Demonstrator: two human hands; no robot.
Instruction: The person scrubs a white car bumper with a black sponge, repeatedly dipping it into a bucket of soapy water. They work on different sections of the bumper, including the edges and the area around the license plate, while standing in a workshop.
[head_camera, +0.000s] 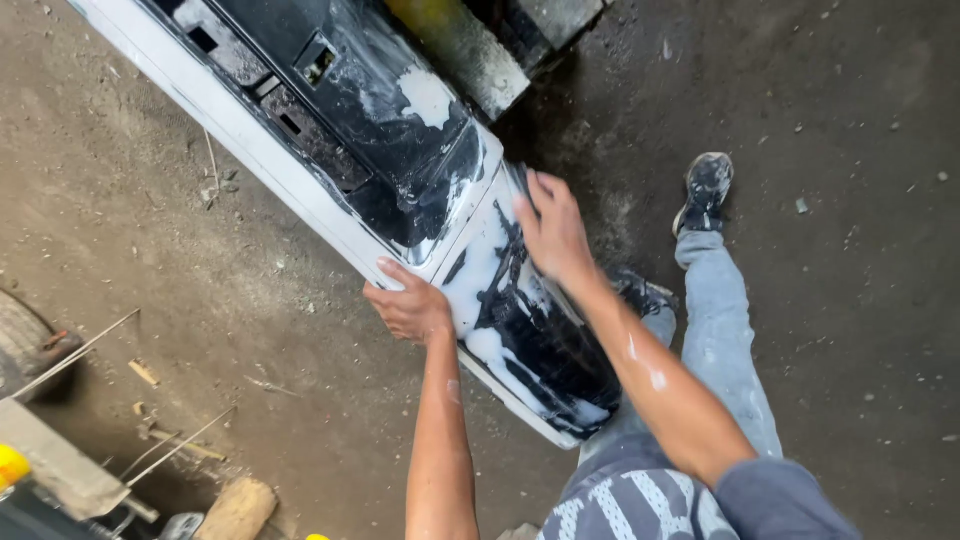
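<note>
Gripping the white lower edge of a bumper (400, 150), the left hand (410, 308) curls its fingers over the rim, thumb side toward the floor. Just beyond it, the right hand (553, 232) lies flat and spread on the bumper's near end, palm down on a surface smeared with white foam or paste over black; whether anything is under the palm cannot be told. White specks dot the right forearm.

The bumper runs slantwise from near the person's knees up to the top left corner, its near end between the two hands and above the jeans (715, 330). Its black inner side shows square openings and a large white patch (428, 97).

To the right, one shoe (707, 190) rests on the dirt floor (850, 250), spattered with white. At the lower left lie a wood block (238, 510), thin rods (180, 445) and a yellow object (10, 465), cut off by the frame's edge, well apart from the hands. Farther off, behind the bumper at the top, stands a worn yellowish beam (465, 45). No open container shows.
</note>
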